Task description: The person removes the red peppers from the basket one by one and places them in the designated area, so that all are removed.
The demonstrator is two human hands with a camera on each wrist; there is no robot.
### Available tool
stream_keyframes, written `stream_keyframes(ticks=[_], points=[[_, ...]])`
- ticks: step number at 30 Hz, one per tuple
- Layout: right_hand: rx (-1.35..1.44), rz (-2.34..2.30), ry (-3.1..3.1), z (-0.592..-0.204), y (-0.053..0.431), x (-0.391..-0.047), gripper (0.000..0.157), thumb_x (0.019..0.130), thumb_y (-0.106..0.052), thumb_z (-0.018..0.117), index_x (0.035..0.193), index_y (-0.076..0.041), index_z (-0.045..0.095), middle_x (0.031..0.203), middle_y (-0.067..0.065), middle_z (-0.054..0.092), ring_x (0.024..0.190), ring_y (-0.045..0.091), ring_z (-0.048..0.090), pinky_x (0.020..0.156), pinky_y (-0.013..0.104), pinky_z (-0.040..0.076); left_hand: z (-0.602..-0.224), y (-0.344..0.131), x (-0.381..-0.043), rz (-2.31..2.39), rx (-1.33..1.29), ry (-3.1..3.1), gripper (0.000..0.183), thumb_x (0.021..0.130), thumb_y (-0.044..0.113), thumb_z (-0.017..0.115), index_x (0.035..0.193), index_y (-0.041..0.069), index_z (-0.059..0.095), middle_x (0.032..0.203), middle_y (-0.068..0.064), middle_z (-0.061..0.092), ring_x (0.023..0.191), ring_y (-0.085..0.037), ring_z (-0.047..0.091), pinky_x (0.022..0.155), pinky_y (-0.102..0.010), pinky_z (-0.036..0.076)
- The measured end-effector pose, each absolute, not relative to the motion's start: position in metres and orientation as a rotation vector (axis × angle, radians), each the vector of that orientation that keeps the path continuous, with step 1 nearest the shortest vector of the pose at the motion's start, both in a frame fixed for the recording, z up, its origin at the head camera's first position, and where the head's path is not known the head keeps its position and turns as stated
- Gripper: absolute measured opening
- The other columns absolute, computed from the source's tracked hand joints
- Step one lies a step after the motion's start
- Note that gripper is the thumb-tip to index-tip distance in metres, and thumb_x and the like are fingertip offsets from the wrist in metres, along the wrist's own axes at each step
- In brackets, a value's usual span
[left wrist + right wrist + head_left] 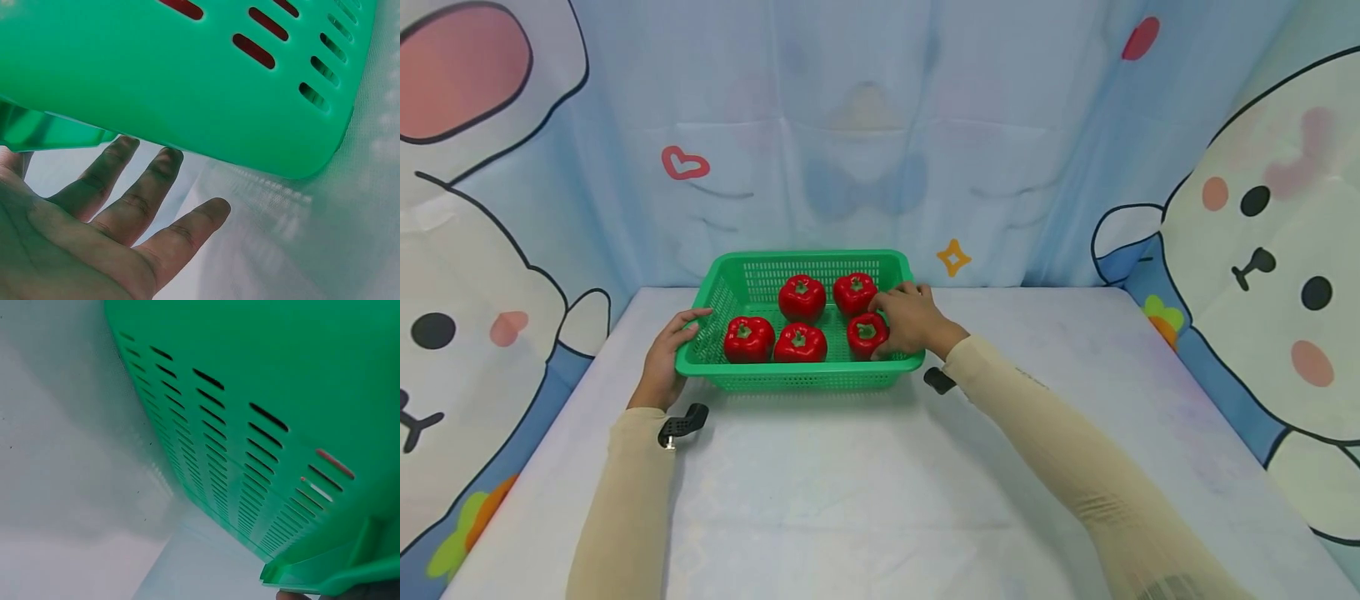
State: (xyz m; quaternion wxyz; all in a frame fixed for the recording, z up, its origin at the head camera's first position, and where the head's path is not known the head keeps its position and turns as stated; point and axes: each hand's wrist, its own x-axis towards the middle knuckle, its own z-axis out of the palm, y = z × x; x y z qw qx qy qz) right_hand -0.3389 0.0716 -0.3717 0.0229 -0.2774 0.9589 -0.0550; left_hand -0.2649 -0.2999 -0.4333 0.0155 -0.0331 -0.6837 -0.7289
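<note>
A green plastic basket [797, 369] holds several red bell peppers, two in the back row and the others along the front. My right hand [912, 321] reaches over the basket's right end and grips the front-right red bell pepper [865, 332] with thumb and fingers. In the right wrist view the slotted basket wall [206, 444] hides most of that hand. At the basket's left end, my left hand [664, 354] lies against the rim. The left wrist view shows its fingers [140, 200] mostly straight and spread beside the green wall [175, 94].
A white cloth covers the table [820, 483]. Behind the basket hangs a light blue curtain [865, 167] with cartoon prints, and printed panels stand on both sides. Each wrist wears a black camera mount [683, 423].
</note>
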Motion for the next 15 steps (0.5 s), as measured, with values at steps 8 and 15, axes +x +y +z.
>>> stream_keyframes(ticks=[8,15], points=[[-0.857,-0.284,2.952,-0.3753,0.0739,-0.3398,0.075,0.07,-0.051,0.086,0.125,-0.012,0.054,0.122,0.002,0.064,0.134,0.031,0.038,0.109,0.055,0.022,-0.4344,-0.3004,-0.2642,-2.282,-0.11,-2.103,0.036,0.107,0.033,0.041,0.139,0.018,0.048,0.156,-0.012,0.023,0.12,-0.013,0.047,0.086,-0.017,0.05],[-0.814,-0.546,2.931,-0.3796,0.0779,-0.3405,0.079,0.072,-0.05,0.085,0.129,-0.011,0.048,0.131,0.006,0.06,0.128,0.03,0.048,0.113,0.055,0.016,-0.4355,-0.3007,-0.2635,-2.276,-0.138,-2.095,0.036,0.107,0.033,0.041,0.139,0.018,0.048,0.154,-0.014,0.025,0.116,-0.01,0.051,0.085,-0.017,0.052]])
